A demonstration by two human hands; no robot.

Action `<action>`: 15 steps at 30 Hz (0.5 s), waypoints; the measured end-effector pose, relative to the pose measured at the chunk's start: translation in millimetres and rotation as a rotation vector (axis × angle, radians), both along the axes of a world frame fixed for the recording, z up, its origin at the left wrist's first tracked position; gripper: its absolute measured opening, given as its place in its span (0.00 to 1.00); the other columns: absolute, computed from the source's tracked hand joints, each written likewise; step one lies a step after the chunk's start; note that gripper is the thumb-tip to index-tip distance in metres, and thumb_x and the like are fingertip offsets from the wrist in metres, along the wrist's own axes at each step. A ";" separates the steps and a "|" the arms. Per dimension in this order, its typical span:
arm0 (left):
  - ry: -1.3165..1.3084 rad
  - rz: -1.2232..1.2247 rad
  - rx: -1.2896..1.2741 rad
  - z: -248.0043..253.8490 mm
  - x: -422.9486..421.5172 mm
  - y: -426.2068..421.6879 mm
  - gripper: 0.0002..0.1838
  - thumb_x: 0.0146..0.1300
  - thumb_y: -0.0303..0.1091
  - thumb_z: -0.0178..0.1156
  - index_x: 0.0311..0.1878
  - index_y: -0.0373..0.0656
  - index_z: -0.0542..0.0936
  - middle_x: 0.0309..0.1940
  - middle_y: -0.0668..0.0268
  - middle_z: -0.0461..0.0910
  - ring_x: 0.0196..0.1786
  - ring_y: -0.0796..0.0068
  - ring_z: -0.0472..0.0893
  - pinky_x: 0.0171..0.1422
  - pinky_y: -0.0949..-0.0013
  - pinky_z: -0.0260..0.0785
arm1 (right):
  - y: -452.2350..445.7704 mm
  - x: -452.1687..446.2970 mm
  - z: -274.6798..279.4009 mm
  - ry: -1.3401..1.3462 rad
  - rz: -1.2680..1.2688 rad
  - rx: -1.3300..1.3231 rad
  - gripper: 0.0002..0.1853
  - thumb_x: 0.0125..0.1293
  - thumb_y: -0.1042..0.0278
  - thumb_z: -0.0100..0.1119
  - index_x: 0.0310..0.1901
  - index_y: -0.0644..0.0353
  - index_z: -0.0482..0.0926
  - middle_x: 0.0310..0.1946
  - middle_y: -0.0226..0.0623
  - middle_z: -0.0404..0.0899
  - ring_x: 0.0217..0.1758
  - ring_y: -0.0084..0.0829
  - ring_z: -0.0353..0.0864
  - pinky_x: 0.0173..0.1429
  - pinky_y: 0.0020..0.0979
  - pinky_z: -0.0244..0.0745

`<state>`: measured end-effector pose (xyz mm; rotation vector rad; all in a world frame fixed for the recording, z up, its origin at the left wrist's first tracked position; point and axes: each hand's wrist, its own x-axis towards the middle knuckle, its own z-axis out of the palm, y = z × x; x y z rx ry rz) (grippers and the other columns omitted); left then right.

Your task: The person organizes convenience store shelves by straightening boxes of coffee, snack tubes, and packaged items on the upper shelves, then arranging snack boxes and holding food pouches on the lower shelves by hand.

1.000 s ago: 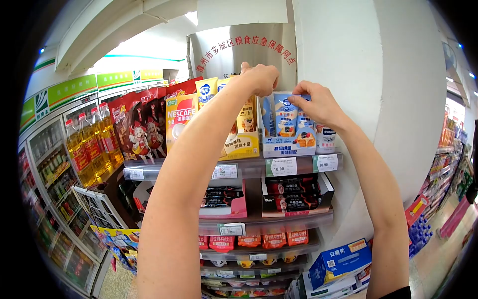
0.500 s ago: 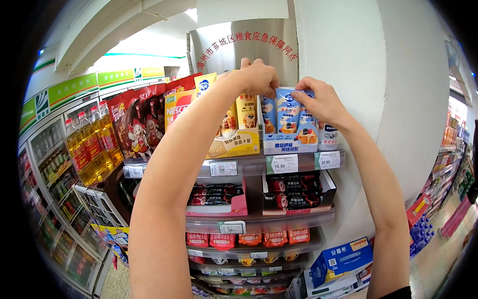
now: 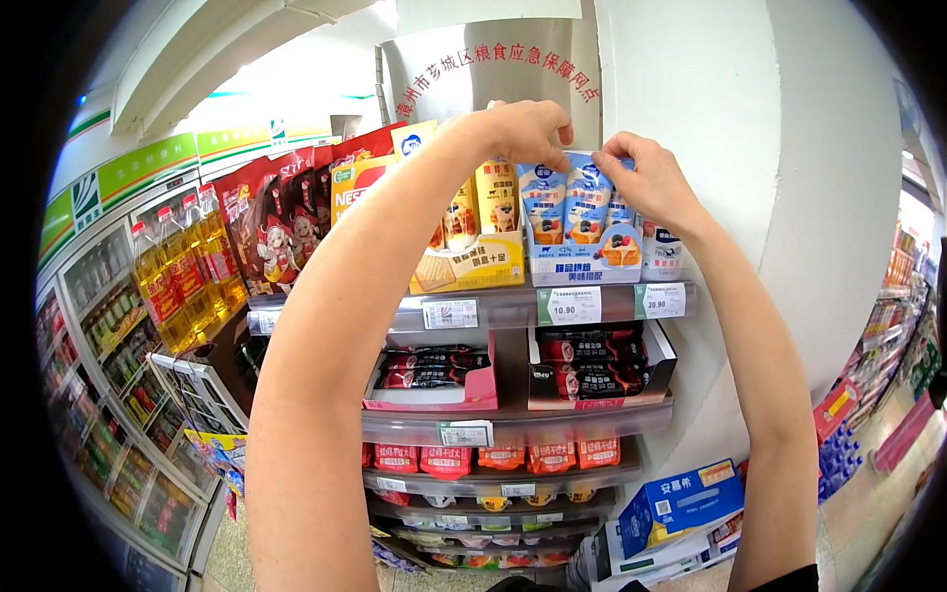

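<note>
My left hand (image 3: 533, 133) is over the top shelf with its fingers apart. Its lowest fingertip is at the top of the left blue squeeze tube (image 3: 544, 209). With bent fingers, my right hand (image 3: 651, 178) has its thumb and fingertip at the top edge of the middle blue squeeze tube (image 3: 586, 207); the fingers behind are hidden. Another blue tube (image 3: 620, 209) stands partly under this hand. All stand in a white-and-blue display box (image 3: 569, 266). Left of it, yellow squeeze tubes (image 3: 496, 202) fill a yellow display box (image 3: 473, 268).
Price tags line the shelf edge (image 3: 508, 308). Below are open cartons of dark packets (image 3: 592, 380) and red cups (image 3: 498, 456). Oil bottles (image 3: 182, 271) and red bags (image 3: 276, 237) are at left. A white pillar (image 3: 691, 89) borders the right side, above a blue carton (image 3: 681, 505).
The view has shifted slightly. My left fingers have spread apart from their earlier pinch. The left blue tube shows more fully, and the middle one leans a little. My right hand stays at the tubes' tops.
</note>
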<state>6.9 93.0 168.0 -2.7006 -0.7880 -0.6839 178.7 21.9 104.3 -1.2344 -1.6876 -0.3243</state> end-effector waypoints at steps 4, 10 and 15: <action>0.033 0.001 -0.017 2.3 2.5 -4.8 0.16 0.52 0.37 0.65 0.42 0.39 0.81 0.37 0.58 0.82 0.45 0.65 0.81 0.50 0.65 0.72 | -1.4 -1.5 -0.2 0.000 0.003 -0.026 0.13 0.61 0.61 0.56 0.37 0.65 0.79 0.32 0.48 0.80 0.36 0.38 0.80 0.42 0.35 0.74; 0.076 -0.088 -0.103 7.2 -3.4 -1.4 0.16 0.52 0.36 0.64 0.43 0.40 0.81 0.36 0.59 0.83 0.41 0.67 0.81 0.49 0.66 0.72 | 5.3 5.3 4.0 0.037 0.066 -0.078 0.13 0.60 0.61 0.57 0.38 0.63 0.79 0.33 0.44 0.80 0.37 0.34 0.80 0.43 0.32 0.74; 0.070 -0.060 0.022 -0.3 -7.8 -4.3 0.15 0.56 0.38 0.60 0.47 0.45 0.81 0.35 0.65 0.83 0.39 0.71 0.81 0.54 0.65 0.67 | 2.0 3.5 4.8 0.077 0.075 -0.144 0.14 0.61 0.60 0.57 0.39 0.63 0.79 0.35 0.41 0.81 0.40 0.31 0.80 0.45 0.30 0.74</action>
